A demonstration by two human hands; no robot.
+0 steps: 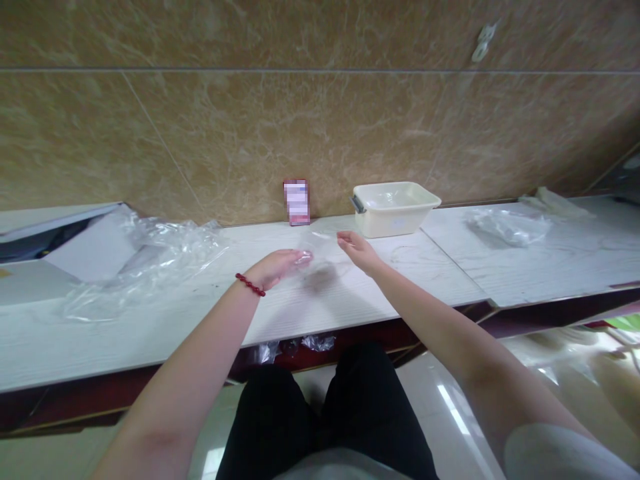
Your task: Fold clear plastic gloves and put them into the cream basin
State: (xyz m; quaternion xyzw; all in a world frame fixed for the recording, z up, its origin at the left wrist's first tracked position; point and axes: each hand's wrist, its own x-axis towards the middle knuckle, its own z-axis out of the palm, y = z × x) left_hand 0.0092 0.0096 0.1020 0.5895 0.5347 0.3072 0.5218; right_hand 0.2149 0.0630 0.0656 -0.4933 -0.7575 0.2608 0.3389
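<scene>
I am gripping a thin, clear plastic film (306, 257) with my left hand (275, 268) at the frame's centre; my right hand (358, 251) is hovering beside it, its grip I cannot tell. A cream, rectangular plastic tub (393, 223) is sitting right of centre.

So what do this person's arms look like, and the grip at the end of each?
The left grip and right grip are ordinary human hands, without gloves. Above the left one sits a bracelet of dark red beads. The right arm shows a pale, whitish sleeve around the elbow; no left sleeve is visible. I see no cables.
</scene>
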